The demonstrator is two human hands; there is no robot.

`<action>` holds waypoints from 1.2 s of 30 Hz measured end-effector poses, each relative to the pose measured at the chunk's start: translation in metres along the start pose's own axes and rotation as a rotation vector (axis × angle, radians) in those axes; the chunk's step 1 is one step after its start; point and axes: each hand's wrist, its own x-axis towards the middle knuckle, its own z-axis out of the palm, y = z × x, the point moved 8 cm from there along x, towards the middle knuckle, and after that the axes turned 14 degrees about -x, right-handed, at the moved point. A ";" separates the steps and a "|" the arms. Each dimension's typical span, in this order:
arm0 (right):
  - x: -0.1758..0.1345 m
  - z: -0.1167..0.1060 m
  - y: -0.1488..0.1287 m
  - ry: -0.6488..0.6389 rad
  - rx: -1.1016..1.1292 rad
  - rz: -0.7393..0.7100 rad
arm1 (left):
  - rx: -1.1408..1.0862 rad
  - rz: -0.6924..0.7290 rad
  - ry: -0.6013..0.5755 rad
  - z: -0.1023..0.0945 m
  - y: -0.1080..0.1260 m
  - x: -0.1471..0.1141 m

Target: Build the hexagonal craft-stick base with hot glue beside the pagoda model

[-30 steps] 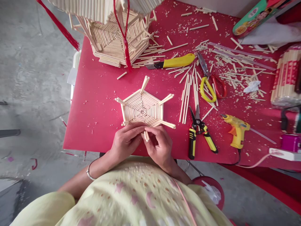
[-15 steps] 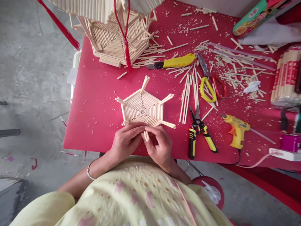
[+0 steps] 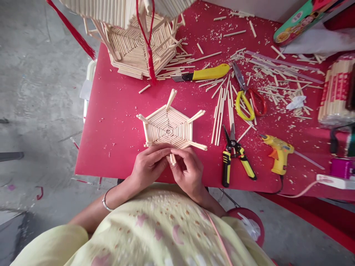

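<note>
A six-sided frame of wooden sticks (image 3: 168, 127), laid in rings with paired sticks jutting from its corners, lies on the red table (image 3: 111, 155) close to my body. My left hand (image 3: 151, 162) and my right hand (image 3: 187, 168) meet at its near corner, fingertips touching. Between them pokes a short pair of sticks (image 3: 173, 159), pinched by the fingers of both hands. The near edge of the frame is partly covered by my fingers.
A larger stick structure with red tassels (image 3: 151, 66) stands behind. To the right lie a yellow utility knife (image 3: 210, 71), scissors (image 3: 245, 103), pliers-like cutters (image 3: 235, 155), a glue gun (image 3: 280, 151), loose sticks (image 3: 219, 114) and a bundled pack of sticks (image 3: 335, 92).
</note>
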 end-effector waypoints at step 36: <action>0.001 0.000 -0.002 0.044 -0.041 -0.006 | -0.003 0.019 0.021 0.000 -0.003 -0.002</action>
